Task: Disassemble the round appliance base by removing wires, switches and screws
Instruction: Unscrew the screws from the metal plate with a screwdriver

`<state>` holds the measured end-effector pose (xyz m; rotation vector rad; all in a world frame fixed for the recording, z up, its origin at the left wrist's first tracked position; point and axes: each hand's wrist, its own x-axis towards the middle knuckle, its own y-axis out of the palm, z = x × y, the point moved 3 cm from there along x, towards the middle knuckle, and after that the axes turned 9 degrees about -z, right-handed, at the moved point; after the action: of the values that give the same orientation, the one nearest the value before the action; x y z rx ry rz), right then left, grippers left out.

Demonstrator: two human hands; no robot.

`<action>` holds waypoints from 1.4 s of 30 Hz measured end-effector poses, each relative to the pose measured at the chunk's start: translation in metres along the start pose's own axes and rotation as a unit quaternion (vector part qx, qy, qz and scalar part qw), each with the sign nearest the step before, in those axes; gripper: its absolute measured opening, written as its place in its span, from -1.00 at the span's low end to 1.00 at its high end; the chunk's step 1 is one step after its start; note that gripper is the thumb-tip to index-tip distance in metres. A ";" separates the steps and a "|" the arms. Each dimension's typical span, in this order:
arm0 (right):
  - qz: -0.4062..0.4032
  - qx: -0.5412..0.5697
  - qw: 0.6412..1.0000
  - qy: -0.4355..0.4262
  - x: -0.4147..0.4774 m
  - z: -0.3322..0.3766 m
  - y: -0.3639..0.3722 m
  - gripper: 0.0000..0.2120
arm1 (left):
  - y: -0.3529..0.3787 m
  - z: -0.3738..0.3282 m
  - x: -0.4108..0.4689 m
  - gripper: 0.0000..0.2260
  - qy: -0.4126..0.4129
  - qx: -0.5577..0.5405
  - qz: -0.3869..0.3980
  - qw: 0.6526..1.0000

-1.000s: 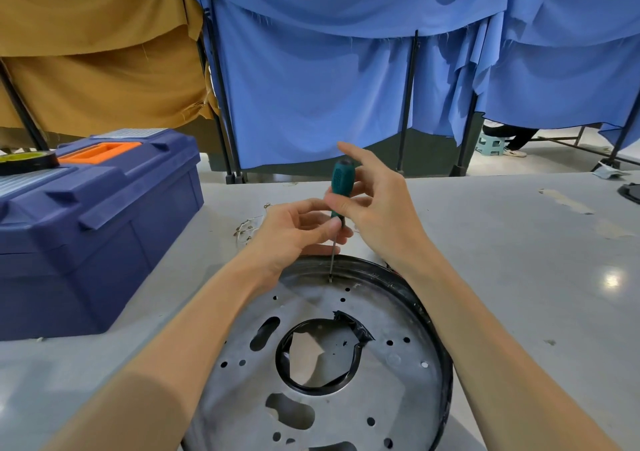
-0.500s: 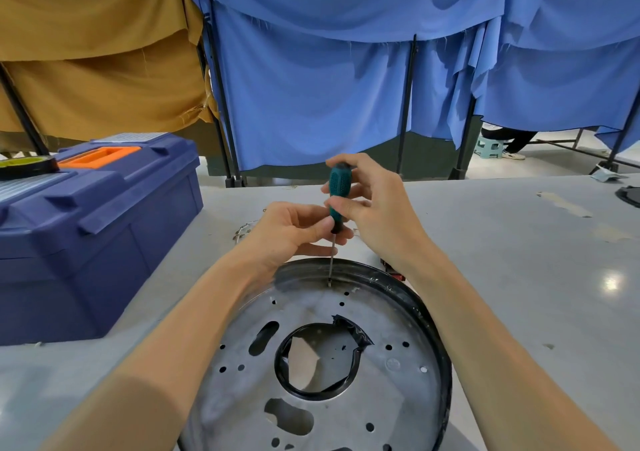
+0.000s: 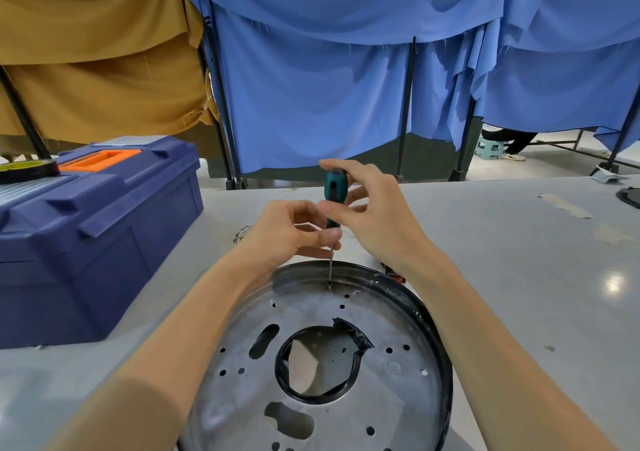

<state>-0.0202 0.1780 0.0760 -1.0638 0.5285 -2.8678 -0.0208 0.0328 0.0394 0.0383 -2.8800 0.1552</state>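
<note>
1. My right hand (image 3: 374, 218) pinches the screwdriver (image 3: 335, 191) handle, held upright.
2. My left hand (image 3: 287, 232) pinches its shaft just below.
3. The round base (image 3: 398, 398) is under both hands, tip touching its far edge.

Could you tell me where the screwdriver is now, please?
The screwdriver stands upright mid-frame in the head view, right hand pinching its handle, left hand holding its shaft, tip at the far side of the round base.

Round base (image 3: 398, 398) cut off at near edge of pic. What sits under screwdriver (image 3: 335, 187) tip: too small to tell. Red part (image 3: 396, 277) at far rim mostly hidden. Toolbox (image 3: 104, 229) cut off left, black obj. (image 3: 629, 197) right.
</note>
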 end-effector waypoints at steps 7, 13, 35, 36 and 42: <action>-0.019 0.022 0.999 0.016 0.003 -0.001 -0.002 -0.60 | 0.004 -0.002 -0.002 -0.87 -0.014 0.038 0.040 0.998; -0.025 0.041 0.999 0.000 0.002 0.000 -0.003 -0.63 | 0.003 -0.007 -0.003 -0.84 0.000 0.037 -0.004 0.999; 0.244 -0.234 0.939 0.068 -0.011 -0.039 0.003 -0.87 | 0.022 0.001 -0.018 -0.86 0.091 0.575 0.069 0.810; 0.247 -0.235 0.938 0.069 -0.011 -0.039 0.003 -0.86 | 0.023 0.002 -0.018 -0.85 0.094 0.584 0.070 0.803; 0.253 -0.227 0.937 0.084 -0.011 -0.043 0.005 -0.81 | 0.026 0.014 -0.021 -0.85 0.116 0.623 0.078 0.770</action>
<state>-0.0396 0.1878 0.0372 -0.5831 1.3078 -2.4314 -0.0051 0.0577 0.0180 0.0186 -1.9990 1.8698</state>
